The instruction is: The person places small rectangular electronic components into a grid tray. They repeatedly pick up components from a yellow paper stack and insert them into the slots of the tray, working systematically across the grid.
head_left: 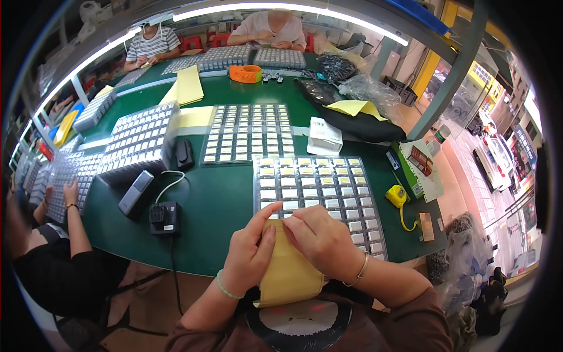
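We find a workroom under strip lights, with a long green-topped bench (220,196) and two people seated along its far side. At left, another person handles a clear plastic tray (65,176).

The yellow, paper-like sheet (288,273) is at the near edge of the bench, between the two hands, bowed and hanging in front of a brown shirt. We record the left hand (249,249) with its grip closed on the sheet's left edge, thumb on top and index finger extended. The right hand (325,237) has its grip pinched closed at the sheet's far end, fingers curled.

Just beyond the hands, and partly hidden by them, lies a clear compartmented tray (278,186) of small white and yellow-topped blocks. We note a similar tray (248,149) farther off, a tall tray stack (138,146) to its left, and a yellow tape measure (396,195) at right.
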`<state>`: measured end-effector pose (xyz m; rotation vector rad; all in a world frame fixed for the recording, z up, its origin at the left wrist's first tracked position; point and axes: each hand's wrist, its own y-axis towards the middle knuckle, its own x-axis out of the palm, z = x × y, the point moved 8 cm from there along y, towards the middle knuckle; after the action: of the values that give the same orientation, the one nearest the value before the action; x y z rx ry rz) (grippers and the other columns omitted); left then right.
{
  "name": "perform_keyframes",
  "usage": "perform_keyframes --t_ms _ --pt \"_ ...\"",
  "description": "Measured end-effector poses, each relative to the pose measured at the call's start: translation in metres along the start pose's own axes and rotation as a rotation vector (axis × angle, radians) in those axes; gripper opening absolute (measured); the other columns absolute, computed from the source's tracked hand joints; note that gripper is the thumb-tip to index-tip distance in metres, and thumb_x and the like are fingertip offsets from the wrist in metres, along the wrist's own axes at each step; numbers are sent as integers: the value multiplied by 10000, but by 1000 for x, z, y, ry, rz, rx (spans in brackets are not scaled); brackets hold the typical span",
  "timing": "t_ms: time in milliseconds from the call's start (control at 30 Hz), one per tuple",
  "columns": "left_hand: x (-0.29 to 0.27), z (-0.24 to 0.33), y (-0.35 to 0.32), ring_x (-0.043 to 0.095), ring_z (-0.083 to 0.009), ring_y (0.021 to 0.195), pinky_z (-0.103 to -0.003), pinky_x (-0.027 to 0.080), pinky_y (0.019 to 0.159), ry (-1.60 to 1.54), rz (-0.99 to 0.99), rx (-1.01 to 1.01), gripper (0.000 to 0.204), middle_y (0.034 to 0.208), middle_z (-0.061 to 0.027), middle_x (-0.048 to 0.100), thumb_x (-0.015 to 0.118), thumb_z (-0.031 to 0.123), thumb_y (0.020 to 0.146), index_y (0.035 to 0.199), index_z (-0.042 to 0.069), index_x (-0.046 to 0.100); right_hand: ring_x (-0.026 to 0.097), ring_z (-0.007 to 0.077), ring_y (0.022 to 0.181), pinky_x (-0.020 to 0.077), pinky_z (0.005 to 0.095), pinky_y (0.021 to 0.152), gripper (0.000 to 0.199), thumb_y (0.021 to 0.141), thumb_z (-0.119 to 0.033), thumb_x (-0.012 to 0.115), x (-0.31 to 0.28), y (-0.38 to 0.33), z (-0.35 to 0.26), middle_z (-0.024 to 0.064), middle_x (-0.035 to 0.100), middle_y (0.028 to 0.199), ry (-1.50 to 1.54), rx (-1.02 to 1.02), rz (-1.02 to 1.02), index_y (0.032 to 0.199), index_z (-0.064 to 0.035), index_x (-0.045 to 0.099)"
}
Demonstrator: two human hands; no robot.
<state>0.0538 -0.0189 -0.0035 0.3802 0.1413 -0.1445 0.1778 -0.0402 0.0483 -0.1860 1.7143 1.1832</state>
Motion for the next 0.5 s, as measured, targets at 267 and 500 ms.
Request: perform_keyframes --t_ms 267,500 --pt "-3 -28 1 563 -35 837 -188 462 740 -318 -7 -163 385 968 -24 647 473 23 1008 1389 4 522 661 218 848 569 318 711 173 837 -58 679 -16 1 17 82 648 953 264 181 80 1000 -25 630" --pt "-25 -33 3 589 -34 868 -191 481 756 -440 -3 -221 376 1019 -25 664 451 48 1029 1400 2 498 634 99 723 548 252 643 157 900 -128 706 -6 2 138 43 678 819 634 799 47 956 17 684"
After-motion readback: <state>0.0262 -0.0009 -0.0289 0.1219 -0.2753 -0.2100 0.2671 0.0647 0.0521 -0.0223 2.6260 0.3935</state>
